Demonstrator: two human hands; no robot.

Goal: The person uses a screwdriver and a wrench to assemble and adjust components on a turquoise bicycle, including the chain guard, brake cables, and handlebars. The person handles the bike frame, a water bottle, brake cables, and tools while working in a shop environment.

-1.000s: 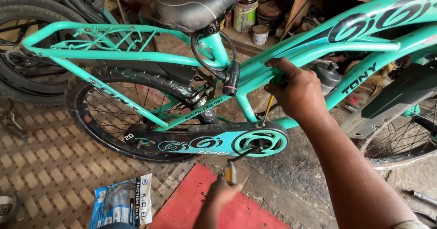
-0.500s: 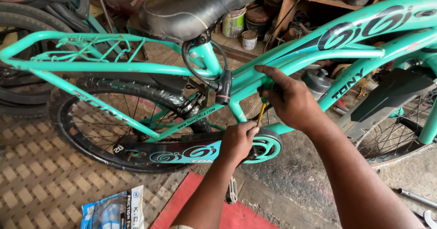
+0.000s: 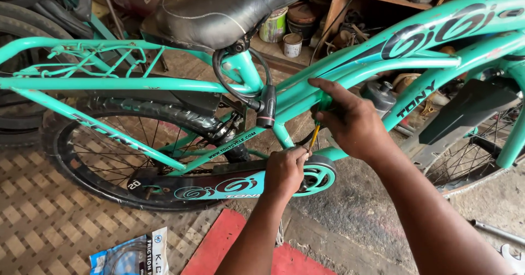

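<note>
A turquoise bicycle [image 3: 164,83] with a black saddle [image 3: 219,9] stands across the view. My right hand [image 3: 350,122] is closed around the handle of a screwdriver [image 3: 314,135], whose yellow shaft points down toward the chain guard. My left hand [image 3: 285,172] rests on the turquoise and black chain guard [image 3: 219,186] near its round front end, with the fingertips pinched at the screwdriver's tip. What the fingertips hold is hidden. A black cable lock [image 3: 266,108] hangs below the saddle.
The rear wheel [image 3: 104,160] sits on a patterned floor at left. A printed packet [image 3: 136,256] lies on the floor near a red mat [image 3: 219,247]. Tins [image 3: 272,26] stand on a shelf behind. A front wheel [image 3: 481,154] shows at right.
My left hand rose from low near the red mat to the front of the chain guard. My right hand stayed at the frame, and the screwdriver shaft now shows beneath it.
</note>
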